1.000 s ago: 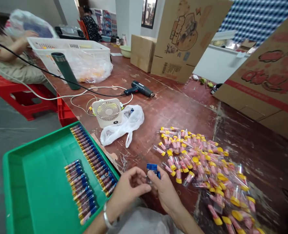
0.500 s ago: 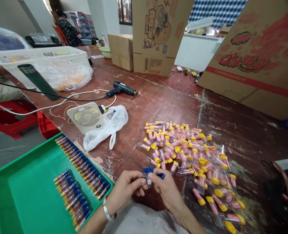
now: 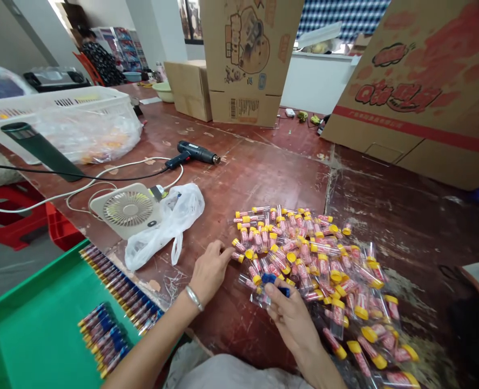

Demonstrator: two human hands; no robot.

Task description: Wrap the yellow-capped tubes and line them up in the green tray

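My left hand point(image 3: 211, 270), a silver bangle on its wrist, reaches to the left edge of a pile of small clear tubes with yellow caps and pink contents point(image 3: 304, 254). Its fingers close at the end of one capped tube point(image 3: 237, 256), partly covering it. Nearer to me, my right hand point(image 3: 291, 319) pinches blue-and-clear plastic sleeves point(image 3: 277, 283) between thumb and fingers. To the left, a green tray point(image 3: 32, 329) holds rows of tubes in dark and blue wrapping point(image 3: 121, 286).
A small fan point(image 3: 129, 208) and a white plastic bag point(image 3: 168, 221) lie beyond the tray. Farther back are a heat gun point(image 3: 194, 153), cables, a dark green cylinder point(image 3: 40, 151) and a white basket point(image 3: 113, 100). Cardboard boxes point(image 3: 247, 75) stand behind. A person point(image 3: 99, 56) sits far off.
My hands were together over a blue sleeve; now they are apart. The left has moved forward to the tubes, while the right has shifted slightly right with blue sleeves in it.
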